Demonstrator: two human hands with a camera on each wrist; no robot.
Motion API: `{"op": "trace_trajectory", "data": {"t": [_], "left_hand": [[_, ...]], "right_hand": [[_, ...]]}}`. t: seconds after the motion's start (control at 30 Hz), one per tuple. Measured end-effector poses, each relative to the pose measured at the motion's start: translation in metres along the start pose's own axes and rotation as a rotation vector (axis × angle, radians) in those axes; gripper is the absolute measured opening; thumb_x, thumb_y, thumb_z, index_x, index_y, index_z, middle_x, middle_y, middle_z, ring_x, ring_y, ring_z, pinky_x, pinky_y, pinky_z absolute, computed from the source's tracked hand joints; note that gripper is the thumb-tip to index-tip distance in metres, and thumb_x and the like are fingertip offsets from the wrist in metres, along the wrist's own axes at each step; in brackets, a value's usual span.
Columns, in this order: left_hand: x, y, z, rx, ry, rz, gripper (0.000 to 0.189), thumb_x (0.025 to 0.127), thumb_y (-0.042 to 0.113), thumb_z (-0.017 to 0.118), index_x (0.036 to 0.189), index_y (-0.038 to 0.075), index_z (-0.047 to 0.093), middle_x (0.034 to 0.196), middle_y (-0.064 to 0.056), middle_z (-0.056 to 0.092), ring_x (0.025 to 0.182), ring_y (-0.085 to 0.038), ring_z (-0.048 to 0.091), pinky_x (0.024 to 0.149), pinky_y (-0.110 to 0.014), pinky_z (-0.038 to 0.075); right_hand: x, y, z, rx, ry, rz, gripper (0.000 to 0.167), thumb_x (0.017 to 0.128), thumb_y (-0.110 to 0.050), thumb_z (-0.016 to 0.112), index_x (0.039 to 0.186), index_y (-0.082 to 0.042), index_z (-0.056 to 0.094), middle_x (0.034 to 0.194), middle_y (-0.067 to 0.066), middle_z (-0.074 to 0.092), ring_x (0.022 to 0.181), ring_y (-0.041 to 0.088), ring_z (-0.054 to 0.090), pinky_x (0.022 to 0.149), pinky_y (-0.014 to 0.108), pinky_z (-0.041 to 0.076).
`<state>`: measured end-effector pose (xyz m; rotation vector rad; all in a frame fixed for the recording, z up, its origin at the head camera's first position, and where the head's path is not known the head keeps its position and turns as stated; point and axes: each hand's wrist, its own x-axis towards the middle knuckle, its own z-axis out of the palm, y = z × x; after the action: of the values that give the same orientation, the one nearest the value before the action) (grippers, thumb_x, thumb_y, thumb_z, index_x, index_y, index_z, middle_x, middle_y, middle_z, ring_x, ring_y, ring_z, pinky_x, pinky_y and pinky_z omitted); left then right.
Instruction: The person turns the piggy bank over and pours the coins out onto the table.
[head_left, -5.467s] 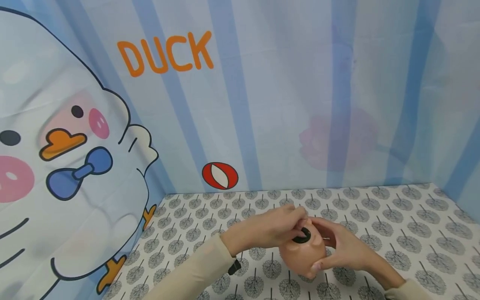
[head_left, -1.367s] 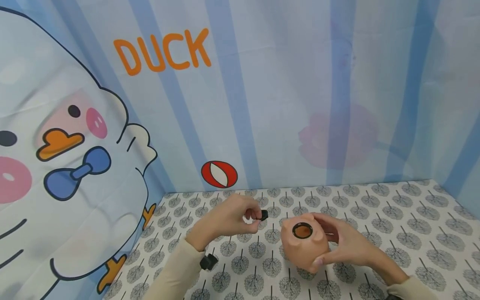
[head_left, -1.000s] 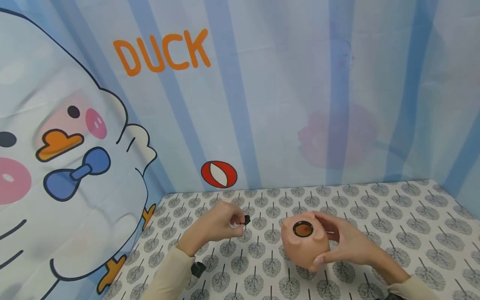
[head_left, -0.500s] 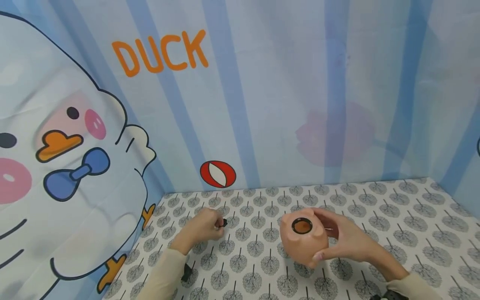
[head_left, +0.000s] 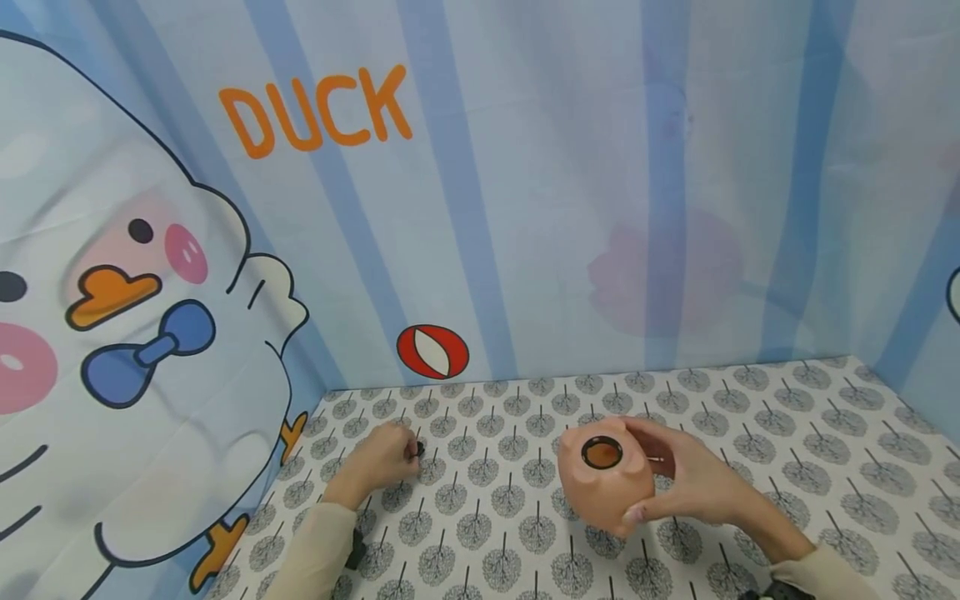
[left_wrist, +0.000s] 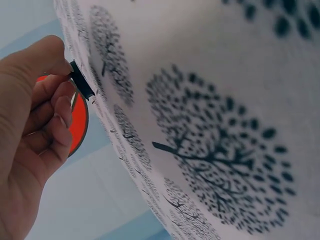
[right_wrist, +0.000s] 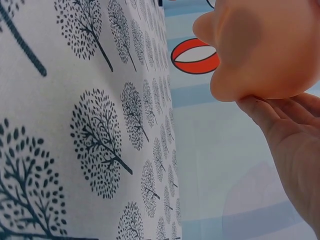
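Spread wide around it, the right hand [head_left: 697, 482] grips the peach pot [head_left: 606, 496], lower right in the head view, which alone shows its black-rimmed hole [head_left: 602, 452]. At lower left there, the left hand [head_left: 382, 457] nearly hides the cap [left_wrist: 82, 80]; the left wrist view, upper left, shows it pinched edge-on, the grip nearly closed.

Pot [head_left: 609, 496] I hold: smooth all over, soft satin sheen; plastic by the look, though I can't be certain; rim [head_left: 602, 467]: black, glossier than the body; plug [left_wrist: 82, 81] I pinch: dark, smooth, plastic or rubber, I can't tell which; tablecloth [head_left: 750, 433]: matt, printed; backdrop [head_left: 540, 208]: thin fabric, lightly creased, faint sheen; my sleeve [head_left: 309, 542]: plain cloth, matt.
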<state>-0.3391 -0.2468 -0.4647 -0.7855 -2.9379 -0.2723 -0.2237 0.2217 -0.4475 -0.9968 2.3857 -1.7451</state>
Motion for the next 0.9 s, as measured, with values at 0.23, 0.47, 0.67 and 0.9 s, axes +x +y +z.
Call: {"op": "trace_trajectory", "data": {"t": [0.23,0.47,0.67,0.9], "left_hand": [[-0.001,-0.003,0.001,0.016,-0.018,0.005,0.022,0.083,0.001,0.073,0.069,0.016,0.065,0.064,0.006,0.054,0.052,-0.005,0.037,0.050,-0.020,0.036],[-0.001,-0.001,0.003,0.013,-0.057,0.002,0.021,0.082,0.001,0.072,0.068,0.015,0.065,0.061,0.007,0.053,0.051,-0.005,0.037,0.049,-0.020,0.034],[0.000,0.003,0.003,0.022,-0.068,-0.022,0.020,0.086,0.002,0.074,0.071,0.014,0.068,0.063,0.006,0.057,0.052,-0.006,0.042,0.050,-0.021,0.038],[0.000,0.012,-0.008,0.002,-0.081,-0.070,0.025,0.091,0.006,0.076,0.069,0.012,0.066,0.059,0.006,0.043,0.052,-0.007,0.035,0.052,-0.023,0.033]], "right_hand": [[0.001,0.000,-0.001,-0.052,0.022,-0.009,0.096,0.075,-0.011,0.095,0.157,-0.017,0.046,0.150,0.014,0.059,0.133,0.015,0.064,0.108,0.024,0.056],[0.000,0.001,0.000,-0.058,0.021,-0.007,0.096,0.075,-0.013,0.095,0.157,-0.017,0.046,0.149,0.014,0.059,0.133,0.015,0.064,0.108,0.024,0.056],[-0.001,0.002,0.001,-0.060,0.025,-0.005,0.096,0.074,-0.014,0.096,0.156,-0.016,0.046,0.148,0.013,0.060,0.133,0.016,0.065,0.108,0.024,0.056],[-0.001,0.002,0.001,0.006,-0.004,-0.003,0.094,0.078,-0.007,0.092,0.158,-0.017,0.045,0.151,0.018,0.056,0.133,0.013,0.064,0.107,0.028,0.058]]}}
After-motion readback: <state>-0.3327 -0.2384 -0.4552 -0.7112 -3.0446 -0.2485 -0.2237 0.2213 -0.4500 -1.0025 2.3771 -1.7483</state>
